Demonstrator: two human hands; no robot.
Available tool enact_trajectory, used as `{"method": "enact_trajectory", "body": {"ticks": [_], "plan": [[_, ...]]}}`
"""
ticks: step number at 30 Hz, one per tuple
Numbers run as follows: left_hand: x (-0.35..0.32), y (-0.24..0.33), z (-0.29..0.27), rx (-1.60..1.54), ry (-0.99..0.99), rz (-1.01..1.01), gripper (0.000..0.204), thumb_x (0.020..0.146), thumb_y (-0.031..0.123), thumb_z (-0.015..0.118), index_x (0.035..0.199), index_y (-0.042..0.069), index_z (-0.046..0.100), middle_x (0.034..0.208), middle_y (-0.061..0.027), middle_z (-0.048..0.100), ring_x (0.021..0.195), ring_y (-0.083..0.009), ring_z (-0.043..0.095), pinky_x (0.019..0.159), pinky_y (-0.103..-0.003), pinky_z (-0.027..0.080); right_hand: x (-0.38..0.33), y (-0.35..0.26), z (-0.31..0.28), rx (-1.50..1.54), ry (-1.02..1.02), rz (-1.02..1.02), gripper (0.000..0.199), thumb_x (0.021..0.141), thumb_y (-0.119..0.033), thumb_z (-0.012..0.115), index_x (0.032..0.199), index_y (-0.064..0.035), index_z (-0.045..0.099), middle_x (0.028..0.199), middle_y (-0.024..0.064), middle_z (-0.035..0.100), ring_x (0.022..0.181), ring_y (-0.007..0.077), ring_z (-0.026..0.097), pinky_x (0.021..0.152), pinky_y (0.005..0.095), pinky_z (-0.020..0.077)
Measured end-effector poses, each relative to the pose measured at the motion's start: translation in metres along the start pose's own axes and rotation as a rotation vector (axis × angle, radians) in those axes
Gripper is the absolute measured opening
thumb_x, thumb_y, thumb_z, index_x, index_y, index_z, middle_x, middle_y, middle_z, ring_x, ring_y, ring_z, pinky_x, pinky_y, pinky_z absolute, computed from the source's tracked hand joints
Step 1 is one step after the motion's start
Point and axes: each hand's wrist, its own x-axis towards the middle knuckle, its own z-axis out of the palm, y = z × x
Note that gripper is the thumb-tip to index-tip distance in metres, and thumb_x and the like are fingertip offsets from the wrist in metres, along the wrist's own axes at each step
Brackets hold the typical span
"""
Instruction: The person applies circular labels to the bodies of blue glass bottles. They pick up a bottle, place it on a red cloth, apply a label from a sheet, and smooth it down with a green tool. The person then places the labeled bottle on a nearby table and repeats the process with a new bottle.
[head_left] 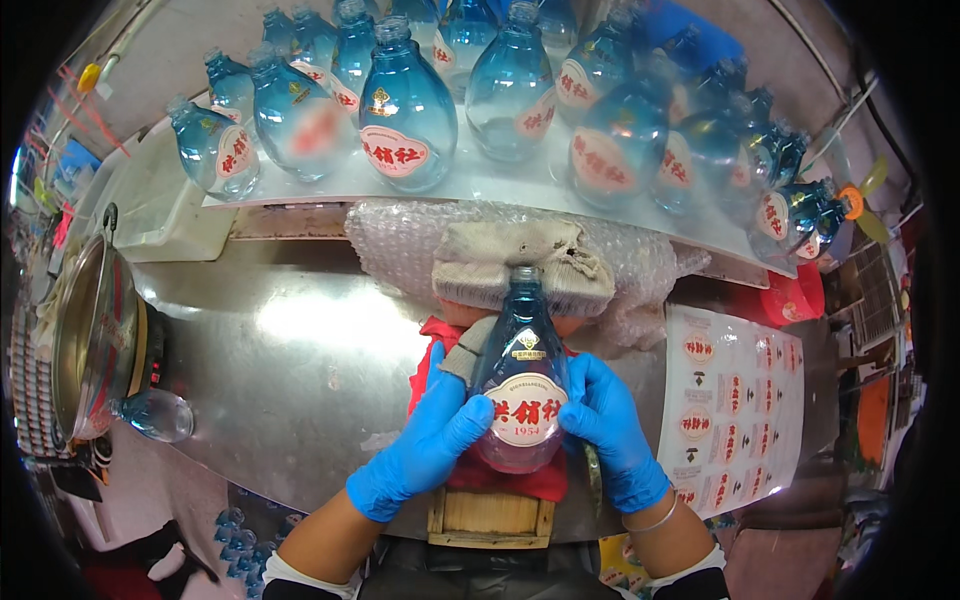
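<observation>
A blue glass bottle, dark at the shoulder and clearer toward its base, stands between my blue-gloved hands with its neck pointing away from me. On its front are an oval white label with red characters and a small gold mark. My left hand grips the left side, thumb on the label's edge. From the right, my right hand closes round the bottle, thumb on the label's other edge. Behind the neck is a folded greyish-white cloth pad; beneath the bottle is red cloth by a wooden block.
Several labelled blue bottles crowd the raised white shelf at the back. Bubble wrap hangs over its front edge. A sheet of labels lies right on the metal table. At left are a metal pan and another bottle.
</observation>
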Motion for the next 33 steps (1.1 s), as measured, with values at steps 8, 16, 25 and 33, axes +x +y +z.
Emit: {"method": "enact_trajectory", "body": {"ticks": [8,16,25,33], "plan": [[0.004,-0.005,-0.003,0.058,0.102,-0.006,0.081,0.085,0.049,0.052,0.141,0.004,0.015,0.135,-0.0146,0.034,0.122,-0.0232,0.038,0.102,-0.036,0.032,-0.004,-0.006,0.005,0.041,0.105,0.124,0.025,0.08,-0.018,0.068,0.086,-0.009,0.045,0.078,-0.0017,0.046,0.07,0.0047,0.042,0.061,0.0183,0.0378],[0.004,0.008,0.012,-0.049,0.126,-0.105,0.068,0.09,0.037,0.048,0.137,-0.002,0.02,0.134,-0.0163,0.033,0.122,-0.0242,0.036,0.103,-0.036,0.029,-0.007,0.002,0.021,-0.008,0.18,-0.048,0.026,0.08,-0.013,0.068,0.085,-0.0092,0.042,0.079,-0.0016,0.043,0.072,0.0055,0.04,0.066,0.0197,0.0368],[0.0,0.001,0.009,-0.11,0.122,-0.071,0.064,0.092,0.034,0.042,0.139,-0.001,0.018,0.136,-0.0159,0.032,0.123,-0.0239,0.036,0.104,-0.035,0.029,-0.012,0.004,0.017,0.022,0.188,-0.002,0.02,0.084,-0.016,0.063,0.085,-0.0109,0.044,0.073,-0.0026,0.046,0.056,0.0045,0.042,0.046,0.0178,0.0349],[0.003,-0.012,0.003,0.233,0.223,0.152,0.048,0.096,0.023,0.031,0.137,-0.002,0.025,0.135,-0.0162,0.033,0.123,-0.022,0.035,0.102,-0.033,0.03,-0.004,0.002,0.009,0.096,0.126,0.031,0.02,0.089,-0.03,0.055,0.087,-0.0107,0.049,0.069,-0.0019,0.047,0.053,0.007,0.044,0.043,0.0201,0.0341]]}}
